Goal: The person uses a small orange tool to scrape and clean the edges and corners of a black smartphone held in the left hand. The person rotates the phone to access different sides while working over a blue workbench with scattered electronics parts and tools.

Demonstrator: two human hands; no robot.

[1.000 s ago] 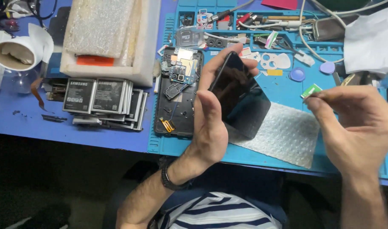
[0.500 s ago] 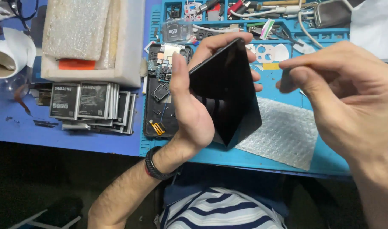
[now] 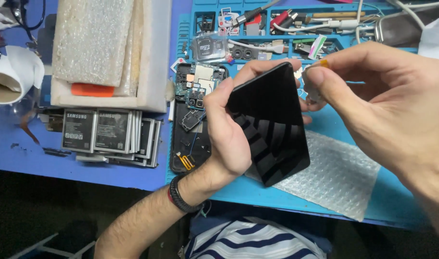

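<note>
Glossy black glass phone screen panel (image 3: 272, 127) sits tilted above the blue silicone work mat (image 3: 397, 201), clamped edge to edge in my left hand (image 3: 229, 139), thumb on one side and fingers on the far one, so the face stays untouched. My right hand (image 3: 387, 105) pinches something small with an orange tip at the panel's top corner; I cannot make out what. Beneath lie an opened phone body (image 3: 190, 124) and a bubble-wrap sheet (image 3: 334, 177).

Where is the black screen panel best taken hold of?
By its long edges, from the left, as the left hand does: the screen panel is thin, flat and glossy, tilted up off the mat, so edge grips keep fingers off the glass.
</note>
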